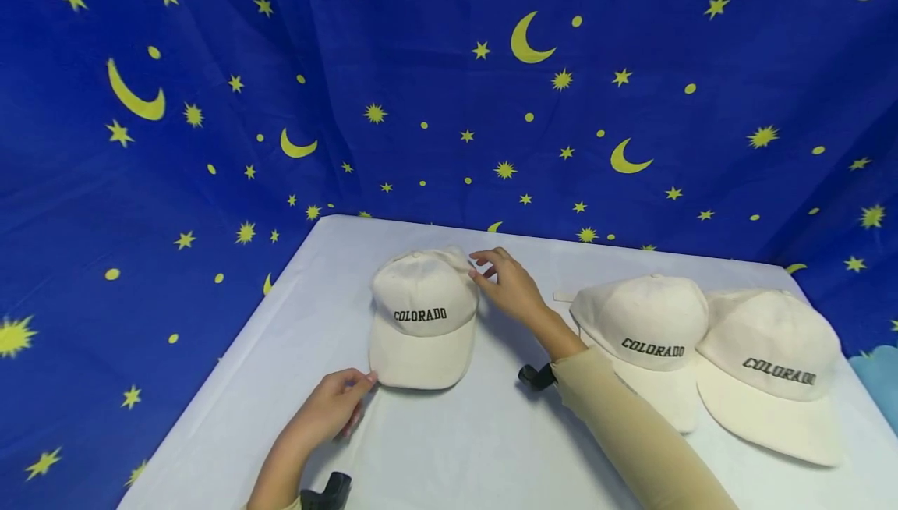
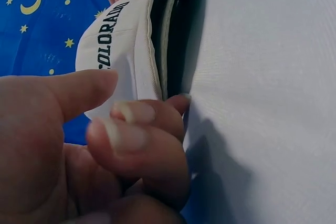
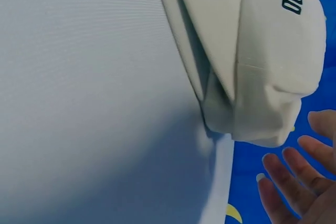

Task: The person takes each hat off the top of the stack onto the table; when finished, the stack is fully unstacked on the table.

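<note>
A cream cap [image 1: 424, 315] with dark COLORADO lettering sits upright on the white table, brim toward me. My left hand [image 1: 330, 407] is at the brim's near left corner, pinching its edge. In the left wrist view the thumb [image 2: 89, 90] lies on the upper side of the brim and a fingertip shows at its underside; the other fingers are curled. My right hand [image 1: 510, 285] is beside the cap's back right side, fingers spread and slightly bent. In the right wrist view a gap separates its fingers [image 3: 294, 182] from the cap.
Two more cream COLORADO caps, a nearer-left cap [image 1: 648, 315] and a far-right cap [image 1: 779, 346], stand side by side on the right, touching. My right sleeve [image 1: 631, 424] passes before them. A blue cloth [image 1: 449, 65] with yellow stars and moons hangs behind the table [image 1: 491, 448].
</note>
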Action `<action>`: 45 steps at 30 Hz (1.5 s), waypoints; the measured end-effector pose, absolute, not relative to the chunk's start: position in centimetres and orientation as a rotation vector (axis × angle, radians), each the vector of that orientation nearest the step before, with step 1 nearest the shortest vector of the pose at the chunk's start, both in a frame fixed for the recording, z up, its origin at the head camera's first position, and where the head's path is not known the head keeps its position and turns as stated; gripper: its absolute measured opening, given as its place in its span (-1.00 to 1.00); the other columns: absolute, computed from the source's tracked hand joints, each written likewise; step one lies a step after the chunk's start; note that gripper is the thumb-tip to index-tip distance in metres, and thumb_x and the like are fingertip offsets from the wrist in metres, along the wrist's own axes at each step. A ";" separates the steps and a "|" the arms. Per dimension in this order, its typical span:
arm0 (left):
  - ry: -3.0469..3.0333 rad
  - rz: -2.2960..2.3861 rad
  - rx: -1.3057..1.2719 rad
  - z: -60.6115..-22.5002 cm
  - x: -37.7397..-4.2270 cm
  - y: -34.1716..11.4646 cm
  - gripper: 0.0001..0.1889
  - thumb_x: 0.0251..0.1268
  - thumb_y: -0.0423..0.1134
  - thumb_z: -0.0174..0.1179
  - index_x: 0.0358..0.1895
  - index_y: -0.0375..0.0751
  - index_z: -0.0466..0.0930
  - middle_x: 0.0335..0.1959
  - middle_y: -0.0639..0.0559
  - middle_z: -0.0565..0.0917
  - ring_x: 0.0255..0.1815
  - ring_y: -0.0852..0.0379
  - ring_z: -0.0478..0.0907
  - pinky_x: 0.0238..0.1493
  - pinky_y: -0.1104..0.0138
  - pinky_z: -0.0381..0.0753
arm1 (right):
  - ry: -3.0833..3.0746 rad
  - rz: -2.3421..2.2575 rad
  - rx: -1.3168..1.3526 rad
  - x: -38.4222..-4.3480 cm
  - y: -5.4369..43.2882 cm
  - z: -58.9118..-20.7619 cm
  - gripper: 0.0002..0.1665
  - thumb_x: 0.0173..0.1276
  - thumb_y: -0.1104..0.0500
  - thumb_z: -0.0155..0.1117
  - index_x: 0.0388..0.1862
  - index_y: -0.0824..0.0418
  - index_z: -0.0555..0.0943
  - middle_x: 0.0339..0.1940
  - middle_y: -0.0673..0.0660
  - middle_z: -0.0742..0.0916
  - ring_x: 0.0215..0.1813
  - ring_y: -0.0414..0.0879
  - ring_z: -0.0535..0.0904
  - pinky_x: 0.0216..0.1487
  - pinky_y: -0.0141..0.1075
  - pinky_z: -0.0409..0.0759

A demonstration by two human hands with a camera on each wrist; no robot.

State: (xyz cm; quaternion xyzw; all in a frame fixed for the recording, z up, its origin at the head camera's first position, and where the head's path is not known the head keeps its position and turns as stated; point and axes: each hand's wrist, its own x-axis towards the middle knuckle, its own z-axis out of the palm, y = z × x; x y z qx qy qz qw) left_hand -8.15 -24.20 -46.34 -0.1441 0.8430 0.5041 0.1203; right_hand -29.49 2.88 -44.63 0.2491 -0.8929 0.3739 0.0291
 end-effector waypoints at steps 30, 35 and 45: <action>2.239 1.747 -0.352 -47.2 -9.0 -25.2 -0.65 0.65 -0.16 -0.04 -0.09 -0.46 0.54 -0.70 0.05 0.45 -0.79 0.24 0.37 -0.71 0.44 0.34 | -2.669 1.309 0.818 -30.5 1.7 -46.2 -0.73 0.41 0.26 0.40 0.04 0.32 0.73 -0.15 0.20 0.74 -0.20 0.03 0.76 -0.18 -0.21 0.71; 2.234 1.774 -0.381 -47.0 -8.8 -25.4 -0.66 0.63 -0.16 -0.01 -0.10 -0.47 0.51 -0.69 0.06 0.45 -0.76 0.24 0.39 -0.69 0.43 0.41 | -2.668 1.314 0.815 -30.4 1.2 -46.1 -0.75 0.39 0.28 0.40 0.01 0.32 0.74 -0.18 0.19 0.75 -0.22 0.02 0.75 -0.20 -0.21 0.70; 2.190 1.826 -0.377 -47.3 -8.8 -25.9 -0.64 0.65 -0.10 -0.01 -0.19 -0.41 0.44 -0.66 0.04 0.46 -0.72 0.22 0.43 -0.65 0.40 0.50 | -2.684 1.284 0.767 -30.2 0.5 -46.1 -0.82 0.38 0.23 0.44 -0.08 0.27 0.75 -0.22 0.13 0.75 -0.25 -0.03 0.72 -0.21 -0.22 0.68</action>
